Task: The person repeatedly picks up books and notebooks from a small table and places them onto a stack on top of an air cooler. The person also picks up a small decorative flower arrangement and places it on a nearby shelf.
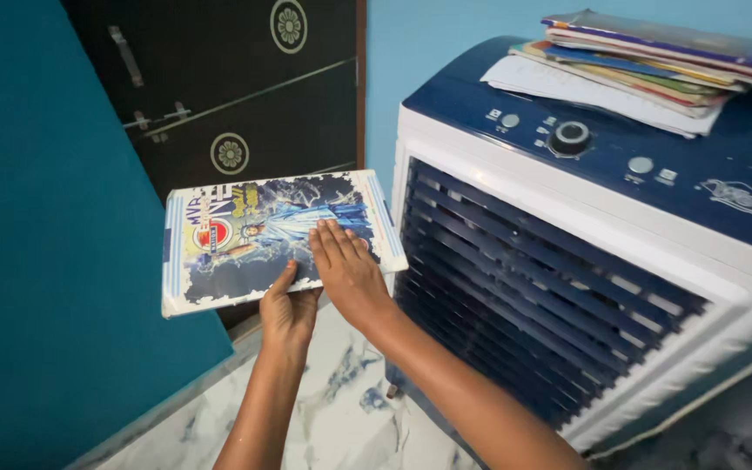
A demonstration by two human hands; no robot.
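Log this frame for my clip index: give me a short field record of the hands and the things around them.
left hand: grips the notebook's near edge, thumb on the cover
right hand: lies flat on the cover
notebook: picture cover, held level in the air
air cooler: blue and white, right of the hands
stack of books: on the cooler's top
floor: marbled

My left grip (287, 306) hides its fingers beneath the notebook (276, 237), only the thumb showing. My right grip (345, 265) covers part of the cover picture. The air cooler (602, 252) and the book stack (646, 65) on it run past the right edge. The cooler's panel markings are too small to tell.
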